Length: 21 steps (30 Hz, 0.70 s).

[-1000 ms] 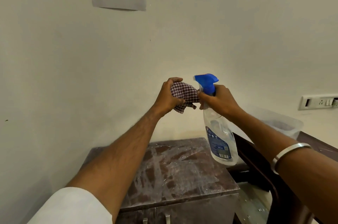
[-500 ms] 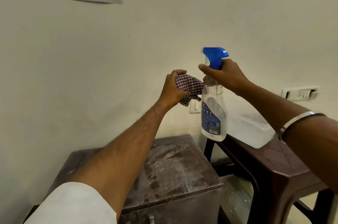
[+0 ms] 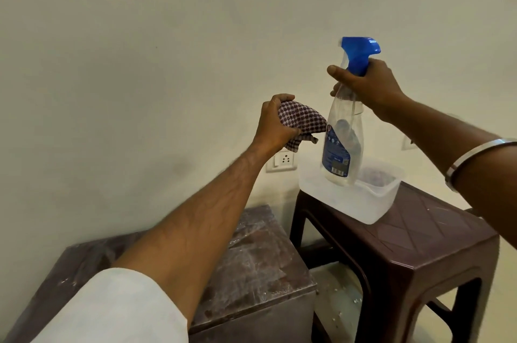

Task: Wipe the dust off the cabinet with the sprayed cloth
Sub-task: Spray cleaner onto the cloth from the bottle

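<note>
- The wall point(image 3: 167, 90) fills the far side; two paper sheets hang at its top edge, and a socket point(image 3: 282, 161) sits low, partly hidden behind the cloth.
- The cabinet point(image 3: 257, 264) stands low at near left against the wall; its dark top is streaked with pale dust, so the wiping appears not yet begun; the left forearm crosses above it.
- A brown plastic stool point(image 3: 419, 244) stands just right of the cabinet and serves as the bench; it carries a translucent tub point(image 3: 349, 202), likely the place where the supplies are kept.
- The spray bottle point(image 3: 342, 146) hangs upright in the air over the tub's left part, blue trigger head on top, nozzle turned left toward the cloth; I judge it is held there either for spraying or for setting down in the tub.
- The right hand point(image 3: 366, 88) has its grip closed round the bottle's neck just under the blue head, forefinger reaching forward; a metal bangle point(image 3: 475, 158) circles that wrist.
- The left hand point(image 3: 275, 124) has its grip clenched on the checked cloth point(image 3: 303, 121), bunched and raised well above the cabinet; the cloth bulges out to the right of the grip, just beside the bottle, its face offered to the nozzle.
</note>
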{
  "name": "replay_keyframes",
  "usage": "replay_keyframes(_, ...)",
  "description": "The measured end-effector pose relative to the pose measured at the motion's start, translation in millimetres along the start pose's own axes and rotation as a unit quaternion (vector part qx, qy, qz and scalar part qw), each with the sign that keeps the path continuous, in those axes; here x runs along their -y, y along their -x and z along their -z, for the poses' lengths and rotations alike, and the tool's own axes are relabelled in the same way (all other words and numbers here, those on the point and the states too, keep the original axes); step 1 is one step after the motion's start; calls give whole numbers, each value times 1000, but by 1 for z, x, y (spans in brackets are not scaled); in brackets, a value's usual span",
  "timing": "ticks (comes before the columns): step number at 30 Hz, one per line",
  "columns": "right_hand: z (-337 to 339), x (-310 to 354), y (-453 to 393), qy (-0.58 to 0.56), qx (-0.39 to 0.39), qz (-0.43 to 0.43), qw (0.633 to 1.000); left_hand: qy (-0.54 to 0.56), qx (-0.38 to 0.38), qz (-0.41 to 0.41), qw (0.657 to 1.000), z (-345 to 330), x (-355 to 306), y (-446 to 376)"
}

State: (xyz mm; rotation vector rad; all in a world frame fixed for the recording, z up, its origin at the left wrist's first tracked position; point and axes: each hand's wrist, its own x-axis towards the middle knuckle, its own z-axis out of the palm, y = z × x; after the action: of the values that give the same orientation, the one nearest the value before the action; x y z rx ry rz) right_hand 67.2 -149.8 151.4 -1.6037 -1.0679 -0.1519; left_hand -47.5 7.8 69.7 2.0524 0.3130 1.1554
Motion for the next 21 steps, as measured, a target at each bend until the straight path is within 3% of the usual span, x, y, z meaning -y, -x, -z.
replay_keyframes(10,28,-18,-19,0,-32,13,999,6,10,-13,1000,-43,-2,-19)
replay_keyframes(21,24,-86,-8,53,-9,-32,998,16,37,4,999,-77,14,-9)
